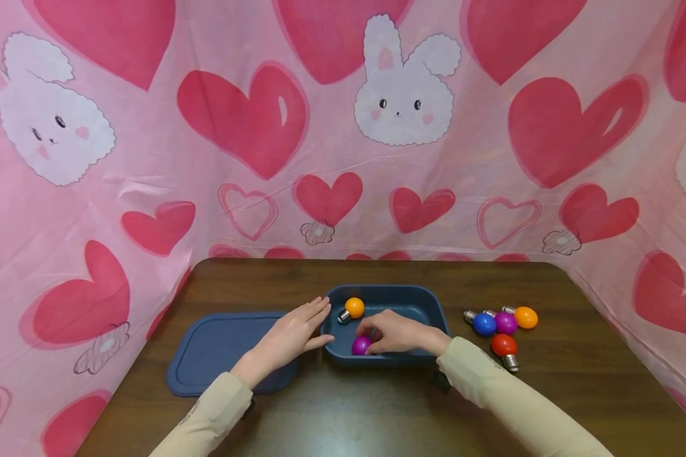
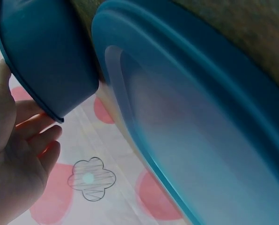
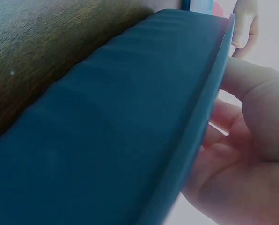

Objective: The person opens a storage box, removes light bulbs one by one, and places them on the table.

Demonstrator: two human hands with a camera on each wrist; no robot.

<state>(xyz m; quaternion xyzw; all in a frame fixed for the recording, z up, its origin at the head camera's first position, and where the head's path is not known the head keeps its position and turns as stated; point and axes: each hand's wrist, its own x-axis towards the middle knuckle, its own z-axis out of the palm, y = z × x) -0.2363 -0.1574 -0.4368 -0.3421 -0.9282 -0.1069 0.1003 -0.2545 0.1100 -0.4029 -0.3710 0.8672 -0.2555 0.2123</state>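
A dark blue plastic box (image 1: 384,360) stands on the table with its top uncovered. Inside it, at the back left, lies an orange light bulb (image 1: 354,308). My right hand (image 1: 397,333) reaches over the front right of the box and pinches a purple light bulb (image 1: 361,346) low inside, near the front wall. The box wall (image 3: 106,103) hides that bulb in the right wrist view. With fingers extended, my left hand (image 1: 291,333) touches the box's left rim; in the left wrist view its fingertips (image 2: 48,136) are at the rim's corner.
Left of the box, partly beneath my left forearm, a flat blue lid (image 1: 217,349) lies on the wooden table (image 1: 343,419). To the right sit a blue bulb (image 1: 484,324), a purple bulb (image 1: 505,323), an orange bulb (image 1: 526,317) and a red bulb (image 1: 504,345). A heart-patterned cloth (image 1: 331,152) hangs behind.
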